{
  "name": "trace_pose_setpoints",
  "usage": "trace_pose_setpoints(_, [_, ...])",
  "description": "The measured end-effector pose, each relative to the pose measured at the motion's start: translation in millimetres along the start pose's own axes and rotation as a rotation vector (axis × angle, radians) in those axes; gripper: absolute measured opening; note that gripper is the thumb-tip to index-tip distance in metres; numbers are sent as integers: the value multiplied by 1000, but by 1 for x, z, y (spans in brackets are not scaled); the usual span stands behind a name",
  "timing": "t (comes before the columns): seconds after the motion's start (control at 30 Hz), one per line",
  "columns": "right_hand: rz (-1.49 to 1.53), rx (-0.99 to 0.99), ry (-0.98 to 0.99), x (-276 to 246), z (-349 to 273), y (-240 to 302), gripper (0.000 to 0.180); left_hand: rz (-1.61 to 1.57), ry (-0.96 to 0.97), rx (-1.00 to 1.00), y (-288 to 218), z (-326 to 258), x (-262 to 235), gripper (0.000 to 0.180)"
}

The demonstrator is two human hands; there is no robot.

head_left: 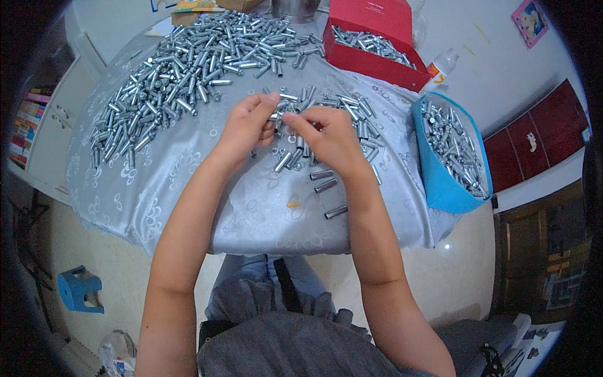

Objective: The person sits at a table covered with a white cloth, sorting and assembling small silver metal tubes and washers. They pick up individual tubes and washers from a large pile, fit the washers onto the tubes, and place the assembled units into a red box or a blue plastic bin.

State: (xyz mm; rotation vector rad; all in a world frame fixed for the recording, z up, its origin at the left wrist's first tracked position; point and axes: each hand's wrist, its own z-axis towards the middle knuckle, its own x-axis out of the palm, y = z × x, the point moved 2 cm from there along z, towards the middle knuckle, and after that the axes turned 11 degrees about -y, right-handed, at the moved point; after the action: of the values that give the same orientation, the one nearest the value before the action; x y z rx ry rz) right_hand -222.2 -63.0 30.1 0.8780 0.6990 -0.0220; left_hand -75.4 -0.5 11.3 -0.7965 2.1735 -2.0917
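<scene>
L hand (246, 125) & R hand (326, 135) meet over table centre, fingers pinched on a small metal sleeve (278, 117) btwn them. Big pile of sleeves (188, 69) upper left; blue bag (449, 157) right, red box (377, 44) behind.

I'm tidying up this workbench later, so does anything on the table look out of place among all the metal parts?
One thing: a small orange-yellow scrap lies on the grey tablecloth near the front edge, unlike the silver sleeves around it. What it is cannot be told.
</scene>
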Motion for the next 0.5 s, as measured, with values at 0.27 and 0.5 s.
trace_pose_setpoints(0.27, [235, -127, -103, 4, 0, 0, 23, -8, 5, -8, -2, 0, 1, 24])
trace_pose_setpoints(0.5, [61, -26, -63, 2, 0, -2, 19, -88, -63, -24, -2, 3, -5, 24])
